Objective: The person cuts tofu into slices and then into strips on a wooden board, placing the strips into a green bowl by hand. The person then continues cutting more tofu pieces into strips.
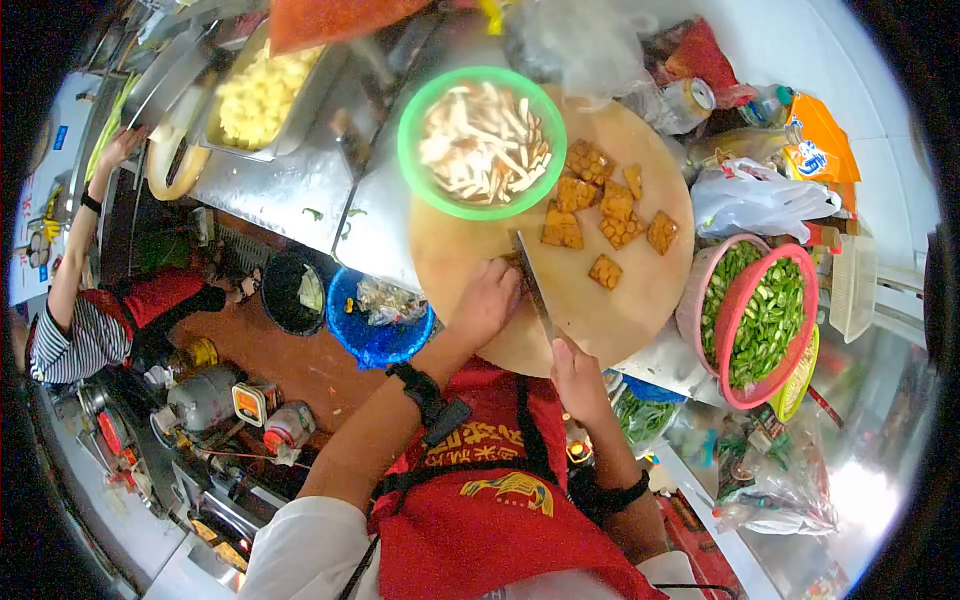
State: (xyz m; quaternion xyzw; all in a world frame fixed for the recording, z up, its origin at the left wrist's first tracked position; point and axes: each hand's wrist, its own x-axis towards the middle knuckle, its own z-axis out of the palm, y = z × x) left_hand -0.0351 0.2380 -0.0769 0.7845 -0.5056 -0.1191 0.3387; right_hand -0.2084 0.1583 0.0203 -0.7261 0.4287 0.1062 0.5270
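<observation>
Working mid-frame in the head view: right grip (pixel 577 378) is wrapped round a long steel knife (pixel 537 292), left grip (pixel 487 300) over a half-hidden brown piece (pixel 514 260) beside it, can't tell how tight. I'd tuck those fingertips (pixel 504 273) back. Round tan board (pixel 620 325) has bare room lower right; round green plastic bowl (pixel 478 211) crowds its upper-left edge.

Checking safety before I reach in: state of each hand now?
Left hand: curled at a brown piece beside the knife; whether it grips it can't be told.
Right hand: closed, holding the knife by its handle.
</observation>
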